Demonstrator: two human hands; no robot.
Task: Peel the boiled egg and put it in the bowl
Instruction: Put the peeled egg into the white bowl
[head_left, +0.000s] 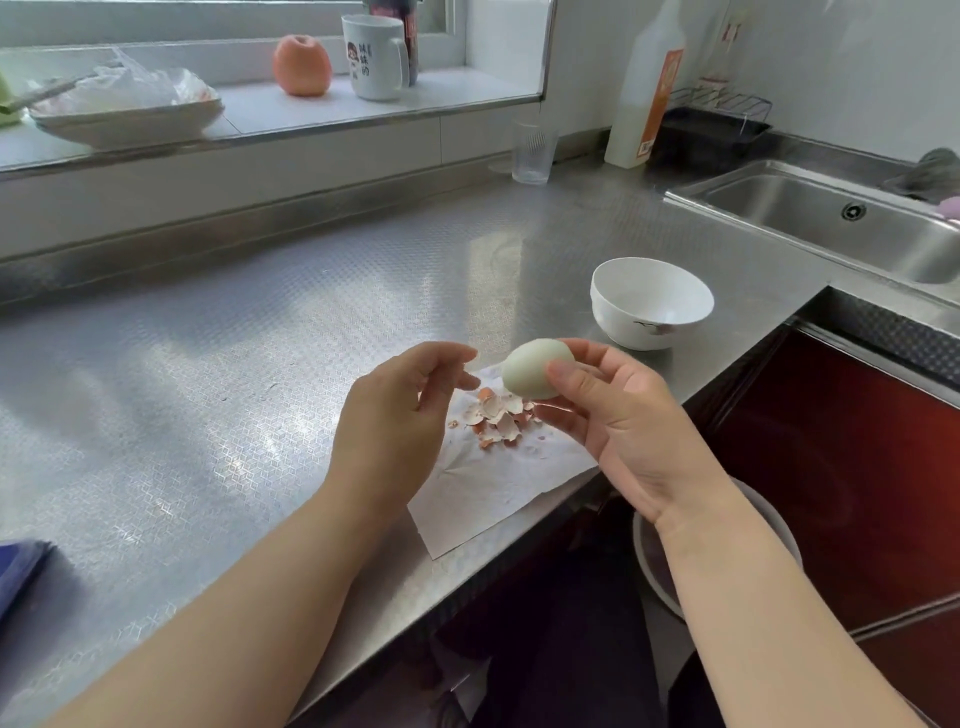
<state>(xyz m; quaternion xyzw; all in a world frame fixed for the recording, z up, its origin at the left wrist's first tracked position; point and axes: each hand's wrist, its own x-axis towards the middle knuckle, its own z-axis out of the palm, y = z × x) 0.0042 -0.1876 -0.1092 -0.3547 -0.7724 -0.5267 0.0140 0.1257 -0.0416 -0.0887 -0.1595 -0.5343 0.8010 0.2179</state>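
Note:
My right hand (618, 421) holds a pale, smooth peeled egg (535, 371) between thumb and fingers, above a white paper towel (493, 493). My left hand (400, 415) hovers just left of the egg, fingers loosely curled, holding nothing that I can see. A heap of brownish shell pieces (496, 418) lies on the towel under the hands. A white bowl (649, 306) stands empty on the steel counter, behind and to the right of the egg.
The steel counter (234, 364) ends close to my body. A sink (841, 228) is at the right. A drinking glass (534, 151) and a white bottle (649, 88) stand at the back. The windowsill holds a mug (374, 57), an apple (302, 65) and plates (130, 119).

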